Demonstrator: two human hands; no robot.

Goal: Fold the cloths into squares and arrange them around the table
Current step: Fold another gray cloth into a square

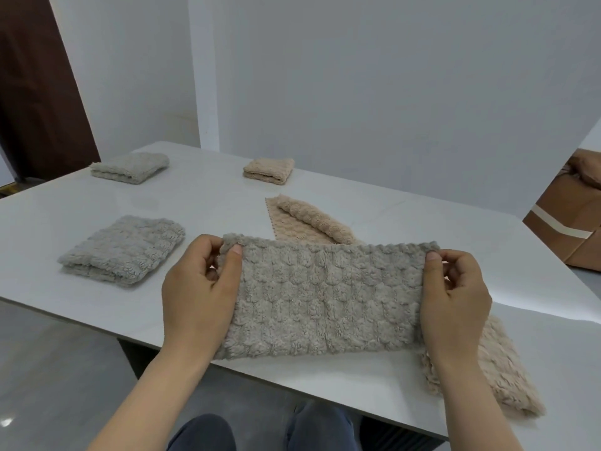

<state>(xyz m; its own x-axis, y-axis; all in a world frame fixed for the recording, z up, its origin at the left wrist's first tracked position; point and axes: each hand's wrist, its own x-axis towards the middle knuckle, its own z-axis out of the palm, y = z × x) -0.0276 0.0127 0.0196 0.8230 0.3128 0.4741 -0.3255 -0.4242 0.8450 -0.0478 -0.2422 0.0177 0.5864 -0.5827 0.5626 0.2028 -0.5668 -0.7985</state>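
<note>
Over the near edge of the table (208,203), a grey cloth (325,297) is held up as a long strip, stretched flat between both hands. The left hand (198,297) pinches its upper left corner, thumb on the front and fingers curled behind. The right hand (455,297) pinches the upper right corner the same way. The strip's lower edge hangs about level with the table edge.

Just behind the strip, a loose beige cloth (312,222) lies on the table, partly rolled over itself, its far left corner flat. Under the right wrist, a second beige cloth (494,372) lies crumpled at the near right, close to the table edge.

Left of the hands rests a grey square (122,250), folded. At the far left sits a far grey square (130,167), and at the far middle a beige square (269,170); the three are well apart.

Beyond the table's right end stands a cardboard box (572,229). A brown door (35,92) shows at the far left, and the person's knees (201,434) at the bottom.
</note>
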